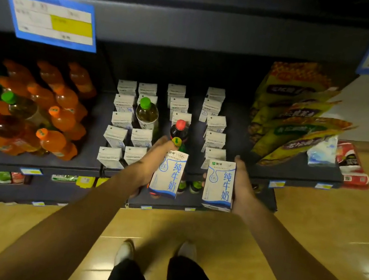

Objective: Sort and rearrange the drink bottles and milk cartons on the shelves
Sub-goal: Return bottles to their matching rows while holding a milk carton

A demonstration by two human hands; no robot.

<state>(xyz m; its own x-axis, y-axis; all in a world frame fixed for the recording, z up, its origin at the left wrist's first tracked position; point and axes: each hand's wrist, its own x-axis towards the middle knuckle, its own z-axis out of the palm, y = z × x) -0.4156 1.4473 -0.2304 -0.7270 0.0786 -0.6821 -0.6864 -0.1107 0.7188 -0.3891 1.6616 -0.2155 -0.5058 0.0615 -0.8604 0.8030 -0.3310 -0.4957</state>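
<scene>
Two hands, left (151, 158) and right (240, 186), each grip one milk carton (167, 176) (219, 184).

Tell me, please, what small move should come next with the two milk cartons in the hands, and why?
Probably set the right hand's milk carton down at the front of the rightmost carton column, where the shelf looks bare. The left hand also holds a carton, but a dark red-capped bottle and a green-capped bottle stand in its column.

2 upright milk cartons (168, 173), shelf-front
</scene>
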